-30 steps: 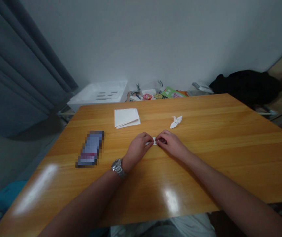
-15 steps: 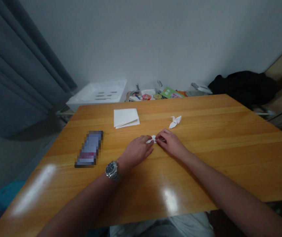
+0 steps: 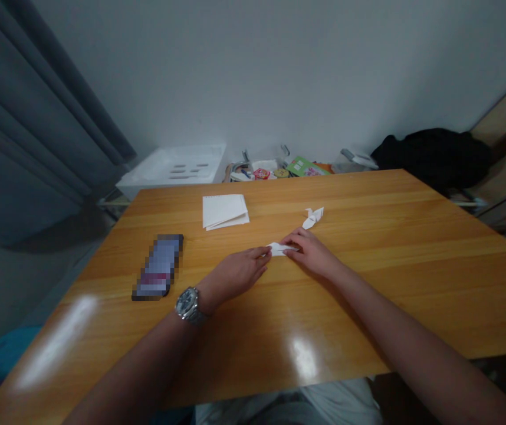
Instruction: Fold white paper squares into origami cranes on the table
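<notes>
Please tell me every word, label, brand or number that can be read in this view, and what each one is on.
None can be read.
Wristwatch dial: too small to read.
Green booklet: too small and blurred to read.
Flat object on the table: pixelated, unreadable.

Thing: folded white paper (image 3: 277, 249)
Look: long and thin, with a pointy left end
Pose: lying sideways, left to right
Place: on the wood table (image 3: 350, 307)
Other thing: white paper bird (image 3: 313, 218)
Its look: folded, with a thin neck sticking up
Its place: near the folded white paper, farther along the table
</notes>
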{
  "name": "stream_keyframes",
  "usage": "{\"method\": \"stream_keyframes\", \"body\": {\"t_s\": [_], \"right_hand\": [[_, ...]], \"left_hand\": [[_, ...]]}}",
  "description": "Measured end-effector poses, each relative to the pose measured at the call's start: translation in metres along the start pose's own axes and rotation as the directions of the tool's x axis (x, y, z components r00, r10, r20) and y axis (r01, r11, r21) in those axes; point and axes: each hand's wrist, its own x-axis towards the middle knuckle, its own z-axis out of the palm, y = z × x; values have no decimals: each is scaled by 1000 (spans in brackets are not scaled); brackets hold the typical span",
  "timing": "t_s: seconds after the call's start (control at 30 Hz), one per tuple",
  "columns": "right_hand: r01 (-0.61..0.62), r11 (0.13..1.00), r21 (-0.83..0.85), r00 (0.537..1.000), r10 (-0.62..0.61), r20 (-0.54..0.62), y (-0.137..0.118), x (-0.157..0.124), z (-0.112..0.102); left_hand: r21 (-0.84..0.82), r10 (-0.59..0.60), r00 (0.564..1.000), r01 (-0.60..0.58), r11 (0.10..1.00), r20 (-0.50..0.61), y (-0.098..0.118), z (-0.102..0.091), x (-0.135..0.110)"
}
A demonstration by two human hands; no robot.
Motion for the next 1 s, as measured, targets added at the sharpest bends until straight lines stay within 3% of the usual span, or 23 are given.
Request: {"method": "stream_keyframes", "body": {"t_s": [0.77,1.0], "right_hand": [[89,994,-60,996,-89,15,1,-4,-2],[109,992,-67,994,-109,3,-3,-6,-4]], "left_hand": [[84,10,998,-4,996,-69,0,11,4],[141,-48,985,72,987,-165,1,10,5]]}}
